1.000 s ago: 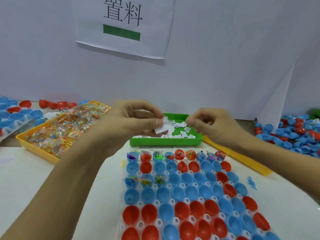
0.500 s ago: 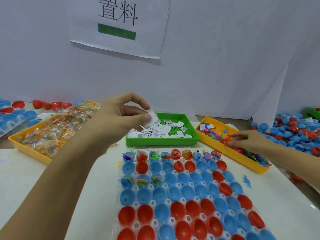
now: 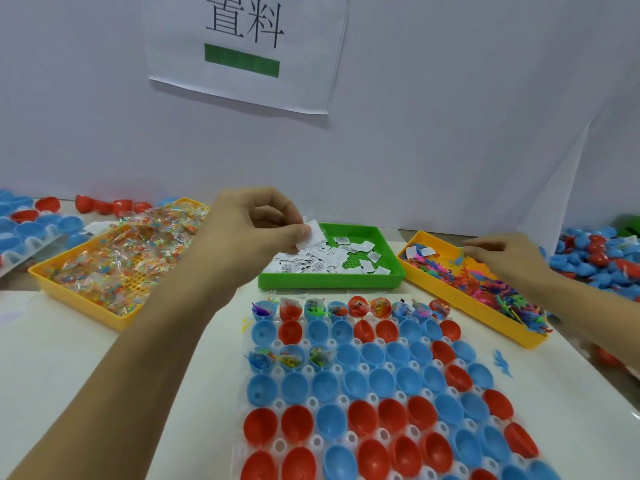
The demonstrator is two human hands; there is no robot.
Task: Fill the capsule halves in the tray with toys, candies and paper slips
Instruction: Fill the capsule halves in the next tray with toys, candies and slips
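A clear tray [image 3: 363, 367] of red and blue capsule halves lies in front of me; the far row and three halves in the third row hold toys and wrappers. My left hand [image 3: 252, 233] pinches white paper slips [image 3: 310, 233] above the green tray [image 3: 391, 251] of slips. My right hand [image 3: 502, 252] reaches into the yellow tray [image 3: 450, 289] of small colourful toys, fingers curled at a blue toy [image 3: 459, 260]; whether it grips it is unclear. Another yellow tray [image 3: 69, 292] at the left holds wrapped candies.
Loose red and blue capsule halves are heaped at the far right [image 3: 595, 258] and far left [image 3: 31, 223]. A blue toy [image 3: 501, 361] lies on the white table right of the capsule tray. A white wall with a paper sign [image 3: 242, 46] stands behind.
My right hand left the paper slips and moved right into the toy tray. My left hand stayed over the green tray holding its slips.
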